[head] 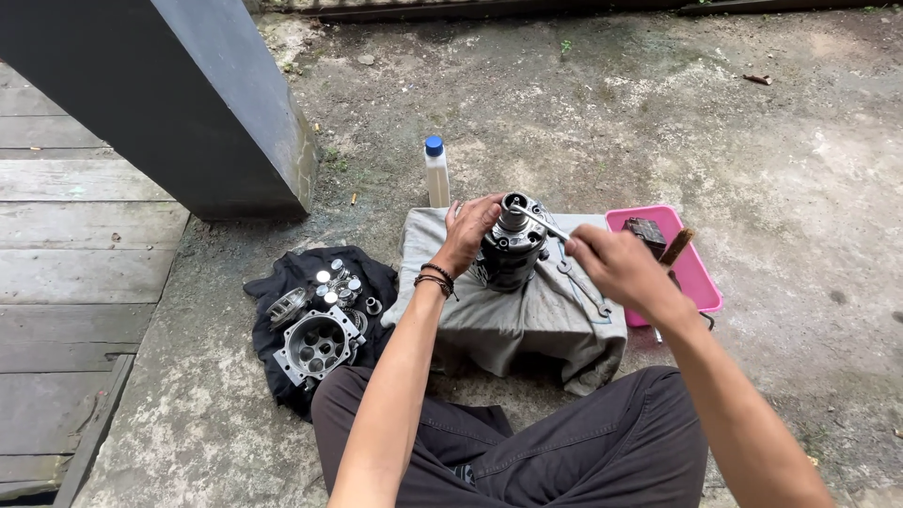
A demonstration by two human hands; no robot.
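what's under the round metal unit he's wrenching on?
A grey cloth lies under the metal unit, draped over some raised support. The left hand steadies the unit; the right hand holds a wrench. The support itself is covered.

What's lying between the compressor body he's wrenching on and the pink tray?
In the head view, a loose wrench lies on the grey cloth between the compressor body and the pink tray.

- Soft, even daylight, bright but without direct sun; it looks overcast or shaded.
- Shadows are faint and diffuse, only a mild darkening under the grey cloth (527,320) and beside the dark pillar (188,103).
- Slight glare on the shiny metal parts (320,339) lying on the black cloth.
- Focus is sharp across the concrete floor (752,188).
- Wide-angle stretching shows toward the frame's edges.
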